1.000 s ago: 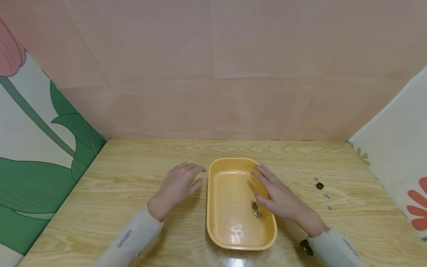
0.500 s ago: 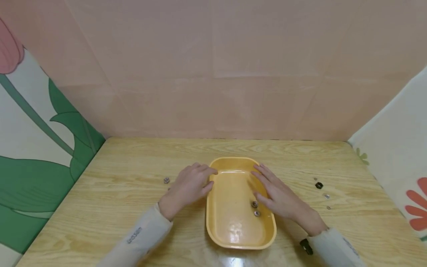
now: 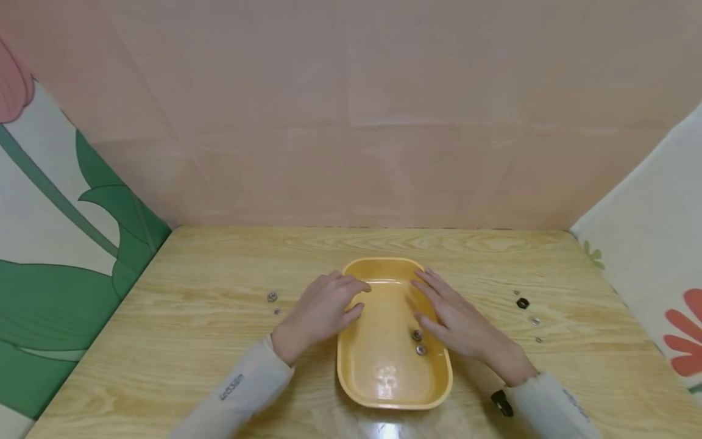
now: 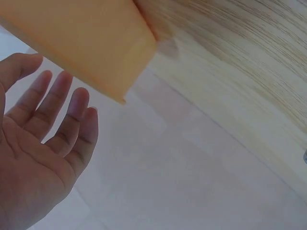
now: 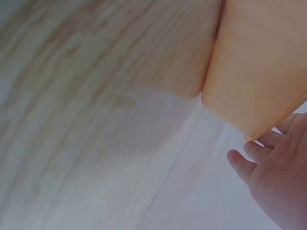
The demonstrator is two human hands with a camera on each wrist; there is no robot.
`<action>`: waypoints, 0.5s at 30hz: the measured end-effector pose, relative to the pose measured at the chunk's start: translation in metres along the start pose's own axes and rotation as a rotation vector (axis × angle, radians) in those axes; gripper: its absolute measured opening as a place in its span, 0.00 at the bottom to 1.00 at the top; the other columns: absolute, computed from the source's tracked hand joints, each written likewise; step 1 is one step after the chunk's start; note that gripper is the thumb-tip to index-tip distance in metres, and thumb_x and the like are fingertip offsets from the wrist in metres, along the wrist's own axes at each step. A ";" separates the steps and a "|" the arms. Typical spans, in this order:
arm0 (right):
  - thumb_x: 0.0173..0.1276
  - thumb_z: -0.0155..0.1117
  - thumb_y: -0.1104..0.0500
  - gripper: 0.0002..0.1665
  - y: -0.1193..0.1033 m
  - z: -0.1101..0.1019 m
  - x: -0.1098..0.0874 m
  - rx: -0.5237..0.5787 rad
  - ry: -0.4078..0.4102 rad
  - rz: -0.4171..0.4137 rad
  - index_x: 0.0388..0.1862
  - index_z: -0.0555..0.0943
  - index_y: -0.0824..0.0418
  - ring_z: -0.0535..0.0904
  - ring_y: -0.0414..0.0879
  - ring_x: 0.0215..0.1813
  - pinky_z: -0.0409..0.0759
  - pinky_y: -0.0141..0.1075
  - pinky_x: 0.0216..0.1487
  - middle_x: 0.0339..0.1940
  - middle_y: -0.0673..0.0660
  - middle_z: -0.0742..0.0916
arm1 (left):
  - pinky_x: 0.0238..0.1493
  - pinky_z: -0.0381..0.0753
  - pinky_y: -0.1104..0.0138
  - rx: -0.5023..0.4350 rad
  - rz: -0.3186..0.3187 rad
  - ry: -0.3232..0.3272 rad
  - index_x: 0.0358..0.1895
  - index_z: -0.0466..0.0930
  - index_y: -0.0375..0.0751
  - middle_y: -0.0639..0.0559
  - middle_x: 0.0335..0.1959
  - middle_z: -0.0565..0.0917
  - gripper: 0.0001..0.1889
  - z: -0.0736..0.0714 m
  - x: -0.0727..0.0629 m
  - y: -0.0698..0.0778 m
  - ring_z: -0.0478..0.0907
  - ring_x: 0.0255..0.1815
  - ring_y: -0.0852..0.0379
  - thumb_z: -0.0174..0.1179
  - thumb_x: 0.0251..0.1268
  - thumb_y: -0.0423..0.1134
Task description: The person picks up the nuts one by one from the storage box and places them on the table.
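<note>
A yellow-orange rectangular tray (image 3: 384, 390) sits mid-table, with two small metal nuts (image 3: 417, 335) on its floor towards the right side. Over its left rim reaches my left hand (image 3: 323, 308), fingers relaxed and slightly bent. The left wrist view shows that palm (image 4: 38, 163) bare, with fingertips close to the rim. My right hand (image 3: 460, 323) lies across the right rim with fingers spread and extended over the inside. In the right wrist view, the right hand's fingertips (image 5: 240, 163) are right at the tray's rim, and nothing shows in the palm.
Left of the tray lie a metal nut (image 3: 272, 297) and a smaller metal piece (image 3: 276, 311). On the right are a black hex nut (image 3: 522, 303) and several tiny metal pieces (image 3: 534, 321). A black object (image 3: 501, 403) is beside the right cuff. A pink-beige wall covering (image 3: 351, 122) stands behind the table.
My left hand has moved right, from beside the tray to over its left rim, uncovering the two small metal pieces on the left. The right hand has stayed in place.
</note>
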State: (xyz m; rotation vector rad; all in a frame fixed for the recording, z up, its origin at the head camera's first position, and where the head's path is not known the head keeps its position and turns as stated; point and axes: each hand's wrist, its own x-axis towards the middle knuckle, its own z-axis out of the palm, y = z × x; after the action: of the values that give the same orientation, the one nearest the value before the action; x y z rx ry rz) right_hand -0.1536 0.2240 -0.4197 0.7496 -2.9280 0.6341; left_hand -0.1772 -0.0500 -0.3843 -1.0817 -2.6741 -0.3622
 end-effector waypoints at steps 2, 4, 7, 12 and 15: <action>0.74 0.57 0.51 0.36 0.001 0.000 0.000 -0.006 0.005 -0.010 0.75 0.63 0.67 0.51 0.63 0.81 0.57 0.60 0.76 0.80 0.64 0.62 | 0.39 0.81 0.62 -0.001 0.004 -0.010 0.51 0.85 0.50 0.56 0.47 0.88 0.13 0.001 0.001 0.001 0.81 0.40 0.55 0.65 0.64 0.43; 0.74 0.56 0.52 0.36 0.002 0.000 0.000 -0.008 0.007 -0.020 0.74 0.64 0.67 0.51 0.63 0.81 0.57 0.60 0.76 0.80 0.64 0.62 | 0.40 0.81 0.61 -0.002 0.008 -0.021 0.52 0.85 0.50 0.56 0.47 0.88 0.13 0.001 0.002 0.003 0.81 0.41 0.55 0.65 0.64 0.43; 0.74 0.56 0.53 0.35 0.003 -0.001 0.000 -0.005 0.005 -0.032 0.75 0.64 0.67 0.52 0.63 0.81 0.57 0.60 0.76 0.80 0.64 0.62 | 0.43 0.81 0.61 -0.001 0.009 -0.040 0.52 0.84 0.50 0.56 0.48 0.88 0.14 0.002 0.003 0.005 0.81 0.44 0.54 0.64 0.65 0.43; 0.74 0.55 0.55 0.34 0.004 -0.001 0.000 0.001 0.004 -0.045 0.75 0.63 0.67 0.52 0.64 0.80 0.58 0.61 0.75 0.79 0.64 0.63 | 0.45 0.82 0.62 0.016 0.024 -0.067 0.54 0.84 0.51 0.57 0.48 0.88 0.14 0.005 0.007 0.010 0.82 0.45 0.55 0.64 0.66 0.43; 0.74 0.56 0.56 0.34 0.004 -0.002 0.000 -0.003 0.013 -0.055 0.74 0.64 0.68 0.53 0.64 0.80 0.58 0.61 0.75 0.79 0.65 0.64 | 0.44 0.81 0.63 0.034 0.030 -0.098 0.55 0.83 0.51 0.57 0.50 0.87 0.15 0.007 0.010 0.013 0.81 0.43 0.56 0.63 0.66 0.44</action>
State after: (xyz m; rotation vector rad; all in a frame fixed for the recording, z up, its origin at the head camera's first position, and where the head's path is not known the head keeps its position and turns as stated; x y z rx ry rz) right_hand -0.1557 0.2282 -0.4195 0.8197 -2.8842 0.6280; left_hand -0.1760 -0.0320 -0.3858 -1.1567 -2.7347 -0.2640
